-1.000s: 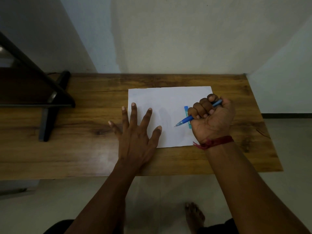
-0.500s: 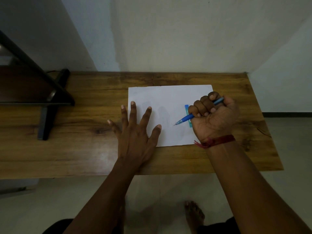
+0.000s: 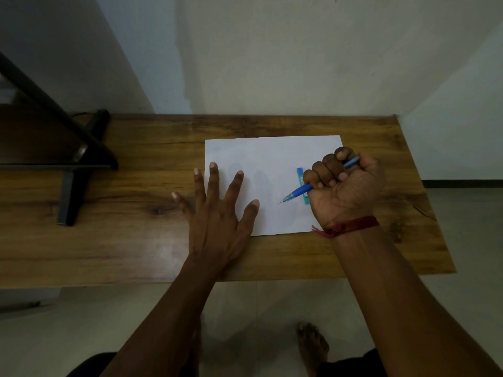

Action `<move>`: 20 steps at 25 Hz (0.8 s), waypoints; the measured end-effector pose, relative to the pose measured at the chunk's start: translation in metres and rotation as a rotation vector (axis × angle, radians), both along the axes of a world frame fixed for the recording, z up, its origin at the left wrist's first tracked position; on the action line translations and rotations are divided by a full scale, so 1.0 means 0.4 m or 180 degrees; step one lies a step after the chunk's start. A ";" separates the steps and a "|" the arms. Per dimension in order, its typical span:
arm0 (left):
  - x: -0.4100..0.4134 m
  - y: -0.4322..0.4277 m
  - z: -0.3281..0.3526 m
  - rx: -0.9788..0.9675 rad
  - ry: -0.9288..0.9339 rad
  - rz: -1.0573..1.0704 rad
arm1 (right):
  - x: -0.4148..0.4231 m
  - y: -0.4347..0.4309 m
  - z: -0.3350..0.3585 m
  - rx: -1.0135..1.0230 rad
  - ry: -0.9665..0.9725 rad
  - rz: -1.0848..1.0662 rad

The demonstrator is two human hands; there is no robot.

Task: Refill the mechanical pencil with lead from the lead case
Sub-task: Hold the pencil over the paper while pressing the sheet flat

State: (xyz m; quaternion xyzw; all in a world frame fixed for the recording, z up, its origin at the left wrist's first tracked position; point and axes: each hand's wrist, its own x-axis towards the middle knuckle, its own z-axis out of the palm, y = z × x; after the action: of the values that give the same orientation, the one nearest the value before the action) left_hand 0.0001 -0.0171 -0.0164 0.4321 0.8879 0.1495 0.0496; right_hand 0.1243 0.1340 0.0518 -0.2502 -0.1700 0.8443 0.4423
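At the far left, a black stand rests on the wooden table. The left hand lies flat with fingers spread, grasping nothing, its fingertips over the left edge of a white sheet of paper. The blue lead case lies on the paper's right part, partly hidden behind the right hand. That hand is clenched in a fist around the blue mechanical pencil, whose tip points down-left just above the paper. A red thread circles the right wrist.
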 end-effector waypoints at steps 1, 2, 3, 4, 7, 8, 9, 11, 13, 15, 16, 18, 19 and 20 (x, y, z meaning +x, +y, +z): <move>0.000 0.000 0.000 0.0009 0.0002 -0.0001 | 0.000 0.002 0.000 -0.0015 -0.0003 -0.0003; 0.000 0.000 0.000 0.0021 0.0002 -0.0005 | 0.000 0.003 0.000 -0.0034 -0.0016 -0.0015; 0.000 -0.001 0.000 0.0026 0.0000 -0.0008 | -0.001 0.004 0.000 -0.0052 -0.0039 -0.0038; 0.000 -0.001 0.000 0.0024 -0.0001 -0.0009 | -0.001 0.005 0.000 -0.0071 -0.0064 -0.0066; -0.001 -0.001 -0.001 0.0005 0.0003 -0.0006 | 0.001 0.005 -0.001 -0.0121 -0.0042 -0.0103; 0.000 -0.001 -0.001 0.0002 0.0001 -0.0011 | 0.001 0.005 -0.002 -0.0118 -0.0023 -0.0100; 0.000 -0.001 -0.002 -0.0003 -0.0003 -0.0014 | 0.002 0.005 -0.002 -0.0101 -0.0008 -0.0092; 0.000 -0.001 -0.002 -0.0008 -0.0013 -0.0012 | 0.002 0.005 -0.003 -0.0056 0.0006 -0.0084; -0.001 0.000 -0.002 -0.0014 -0.0013 -0.0013 | 0.003 0.007 -0.003 -0.0024 0.0000 -0.0076; -0.001 0.001 -0.001 -0.0018 -0.0016 -0.0016 | 0.004 0.007 -0.004 0.0006 -0.0017 -0.0057; -0.002 0.002 -0.001 -0.0021 -0.0018 -0.0017 | 0.004 0.007 -0.004 0.0015 -0.0024 -0.0040; -0.002 0.003 0.000 -0.0029 -0.0008 -0.0015 | 0.001 0.007 -0.003 -0.0005 -0.0017 0.0020; -0.002 0.003 0.001 -0.0040 -0.0006 -0.0012 | -0.002 0.007 -0.002 -0.0036 0.0002 0.0059; -0.003 0.003 0.003 -0.0054 -0.0009 -0.0007 | -0.004 0.007 0.000 -0.0070 0.0014 0.0107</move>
State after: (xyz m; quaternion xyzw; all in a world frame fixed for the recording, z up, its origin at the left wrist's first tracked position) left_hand -0.0010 -0.0158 -0.0154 0.4325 0.8886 0.1426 0.0548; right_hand 0.1226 0.1368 0.0518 -0.2503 -0.1639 0.8540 0.4257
